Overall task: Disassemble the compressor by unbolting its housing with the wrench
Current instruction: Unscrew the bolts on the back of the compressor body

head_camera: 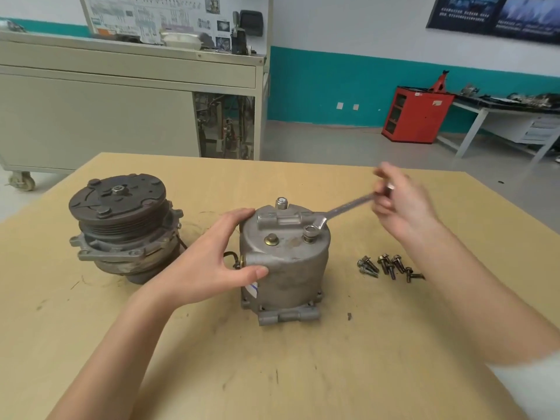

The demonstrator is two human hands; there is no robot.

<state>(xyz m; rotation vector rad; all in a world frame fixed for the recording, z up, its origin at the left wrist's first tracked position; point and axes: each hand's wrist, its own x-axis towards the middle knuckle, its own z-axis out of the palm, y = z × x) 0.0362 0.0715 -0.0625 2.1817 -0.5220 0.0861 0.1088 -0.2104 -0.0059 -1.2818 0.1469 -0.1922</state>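
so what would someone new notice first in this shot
The silver housing stands mid-table, the left hand gripping its side. The blurred right hand holds a wrench whose head sits on a bolt on top of the housing. Next come the loose bolts to its right and the dark pulley unit to its left.

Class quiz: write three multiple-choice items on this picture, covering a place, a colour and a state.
1. The loose steel bolts lie where, relative to the grey metal compressor housing? A left; B right; C on top.
2. The metal cabinet behind is: A red; B blue; C yellow.
3. The silver wrench is: A beside the loose bolts; B fitted on the housing's top bolt; C in the cabinet.
Answers: B, they lie on its right; A, red panels; B, right hand holds it, head on the bolt.
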